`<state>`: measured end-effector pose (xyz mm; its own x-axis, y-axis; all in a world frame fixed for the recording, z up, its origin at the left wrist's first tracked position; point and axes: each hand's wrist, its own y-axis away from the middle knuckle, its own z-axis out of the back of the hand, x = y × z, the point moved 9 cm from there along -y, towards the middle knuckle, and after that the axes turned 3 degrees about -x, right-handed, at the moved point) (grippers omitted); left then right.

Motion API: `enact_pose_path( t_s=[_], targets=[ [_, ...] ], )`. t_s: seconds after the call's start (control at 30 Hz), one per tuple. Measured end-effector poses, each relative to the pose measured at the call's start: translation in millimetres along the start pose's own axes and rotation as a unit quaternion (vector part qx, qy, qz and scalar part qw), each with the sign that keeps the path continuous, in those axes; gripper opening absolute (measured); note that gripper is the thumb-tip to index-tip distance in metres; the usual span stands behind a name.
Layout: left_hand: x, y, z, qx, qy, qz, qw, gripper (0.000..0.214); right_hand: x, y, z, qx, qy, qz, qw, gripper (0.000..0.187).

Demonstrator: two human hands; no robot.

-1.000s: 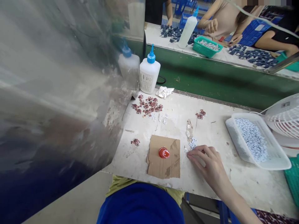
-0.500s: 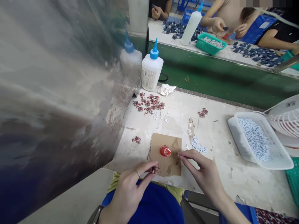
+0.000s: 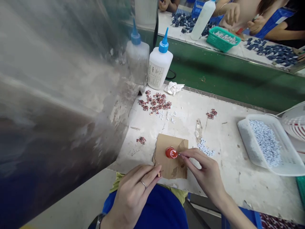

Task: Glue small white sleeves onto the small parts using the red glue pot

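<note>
One big, smudged metal panel point(image 3: 59, 111) filling the far left, a dim bottle shape reflected in it. Next, low and in front of the body, the left hand point(image 3: 133, 190), ringed on one finger: thumb and fingertips closed on a small brown piece point(image 3: 159, 174), mostly hidden by them, close by the near left corner of a torn square of cardboard point(image 3: 166, 170). Farther up the worktop point(image 3: 228, 149), a lone reddish-brown piece point(image 3: 141, 140). Behind that, a white bottle point(image 3: 158, 68) with a blue nozzle, next to the panel; before it a cluster of reddish-brown pieces point(image 3: 158, 102), and just right of the bottle a crumpled tissue point(image 3: 173, 88). On the cardboard, a small red cup point(image 3: 171, 152), glossy on top. To its right, the right hand point(image 3: 205, 168): thumb and forefinger nearly together, a tiny pale piece point(image 3: 179, 154) caught at the tips, right by the cup's rim; impossible to tell whether touching. Just beyond the fingers, a loose pile of white bits point(image 3: 205, 148). Across a green partition point(image 3: 202, 76), a green basket point(image 3: 219, 44) near co-workers' hands point(image 3: 232, 14). Far right, a white basket point(image 3: 245, 140), partly filled with similar bits.
</note>
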<state>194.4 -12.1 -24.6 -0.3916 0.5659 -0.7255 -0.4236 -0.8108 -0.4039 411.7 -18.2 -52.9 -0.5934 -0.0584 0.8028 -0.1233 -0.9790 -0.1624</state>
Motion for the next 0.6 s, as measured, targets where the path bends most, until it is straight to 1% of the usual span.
enact_pose_path(
  t_s=[0.13, 0.3, 0.47, 0.53, 0.6],
  targets=[
    [1.6, 3.8, 0.0, -0.005, -0.005, 0.000, 1.000, 0.034, -0.7, 1.7, 1.3, -0.003, 0.002, 0.002, 1.000, 0.011],
    [1.1, 2.9, -1.8, 0.000, -0.003, 0.001, 1.000, 0.033, -3.3, 1.9, 2.3, -0.007, 0.006, 0.000, 1.000, 0.011],
    [5.1, 2.4, -3.6, 0.012, -0.001, 0.025, 1.000, 0.043, -3.2, 1.8, 0.6, -0.004, 0.007, -0.001, 1.000, 0.009],
    [6.7, 2.4, -4.2, 0.016, 0.004, 0.035, 0.999, 0.041, -2.4, 1.7, -0.2, -0.002, 0.009, -0.001, 1.000, 0.010],
    [7.3, 1.4, -3.4, 0.011, 0.015, 0.041, 0.999, 0.033, -1.0, 1.4, -0.9, 0.001, 0.009, 0.002, 1.000, 0.011]
  ],
)
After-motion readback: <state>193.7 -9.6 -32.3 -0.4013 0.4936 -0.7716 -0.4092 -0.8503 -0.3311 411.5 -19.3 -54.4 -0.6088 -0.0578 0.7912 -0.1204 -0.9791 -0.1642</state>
